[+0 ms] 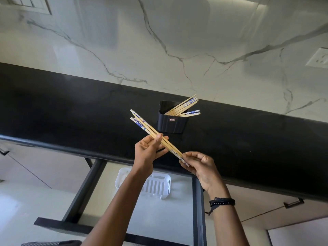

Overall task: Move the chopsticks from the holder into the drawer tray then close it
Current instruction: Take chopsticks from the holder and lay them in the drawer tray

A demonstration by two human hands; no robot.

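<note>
A bundle of several wooden chopsticks (pixel 144 125) with blue-patterned ends is held slanted above the black counter's front edge. My left hand (pixel 148 150) grips the bundle near its middle. My right hand (pixel 198 165) pinches its lower end. Behind them a black holder (pixel 171 122) stands on the counter with several more chopsticks (pixel 184 107) leaning out to the right. Below the counter the drawer (pixel 198 210) is pulled open, and a white slotted tray (pixel 159 183) lies inside it, partly hidden by my left forearm.
The black counter (pixel 71 107) runs across the view against a white marble wall. A wall socket (pixel 319 58) is at the far right. Closed cabinet fronts with dark handles (pixel 292 204) flank the open drawer.
</note>
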